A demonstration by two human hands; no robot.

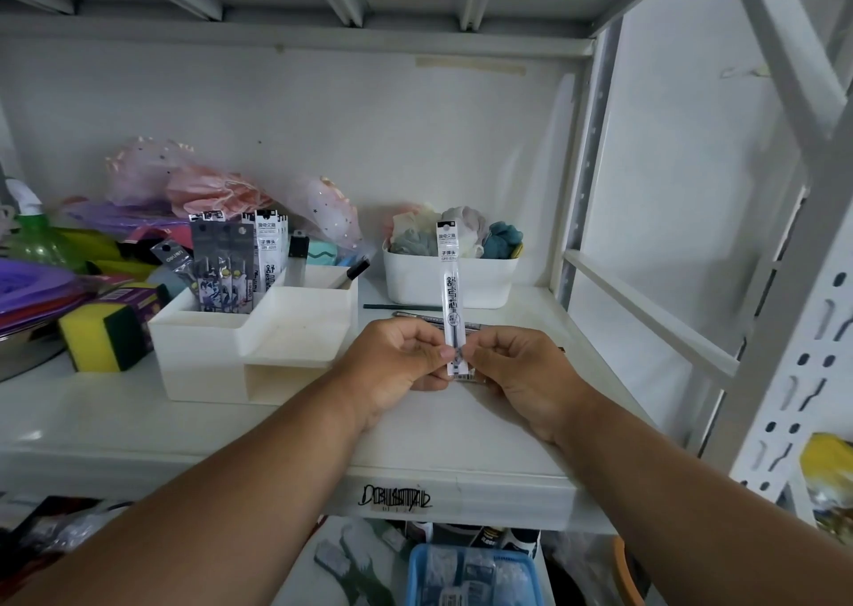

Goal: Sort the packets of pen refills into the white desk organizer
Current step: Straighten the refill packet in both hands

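1. Refill packet point(448, 291): white, slim, held upright above the shelf point(531, 421), right of the white desk organizer point(221, 351); likely raised to read the label before filing.
2. Left hand point(397, 361): fingers curled, thumb and forefinger pinching the packet's lower end.
3. Right hand point(526, 374): likewise pinching that end; two grips steady it.
4. Organizer, rear compartment: dark and white packets point(231, 264) stand upright, already sorted.
5. Loose pens point(415, 312): lying behind the hands.
6. White bin point(452, 277): holds cloth items, just beyond the packet.
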